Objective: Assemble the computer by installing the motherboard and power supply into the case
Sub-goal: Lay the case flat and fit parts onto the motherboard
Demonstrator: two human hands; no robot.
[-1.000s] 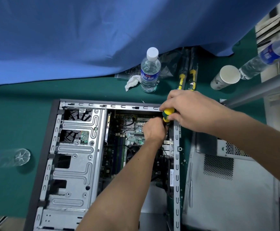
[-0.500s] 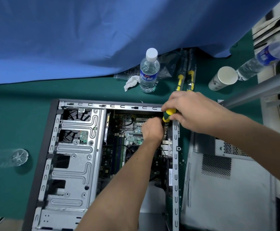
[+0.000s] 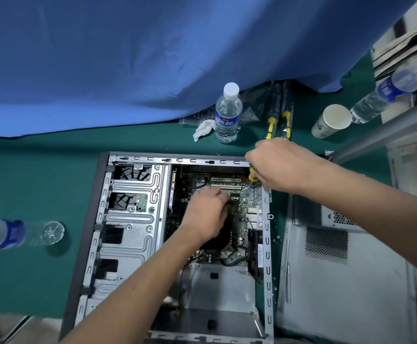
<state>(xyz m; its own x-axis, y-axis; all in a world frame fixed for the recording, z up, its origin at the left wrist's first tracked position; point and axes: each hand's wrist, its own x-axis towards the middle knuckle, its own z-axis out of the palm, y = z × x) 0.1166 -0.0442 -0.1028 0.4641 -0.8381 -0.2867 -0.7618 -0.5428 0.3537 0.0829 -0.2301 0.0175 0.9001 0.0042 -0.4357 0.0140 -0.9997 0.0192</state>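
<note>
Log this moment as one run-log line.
stage: securing motherboard in case | right hand: grips screwdriver at far right corner | left hand: on board, grasp unclear | power supply: not seen in case

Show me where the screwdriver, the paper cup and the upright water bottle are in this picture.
screwdriver [image 3: 252,175]: head view, on the yellow handle showing below the right hand.
paper cup [image 3: 323,126]: head view, on its white outer side wall.
upright water bottle [image 3: 228,120]: head view, on its blue label.
</note>
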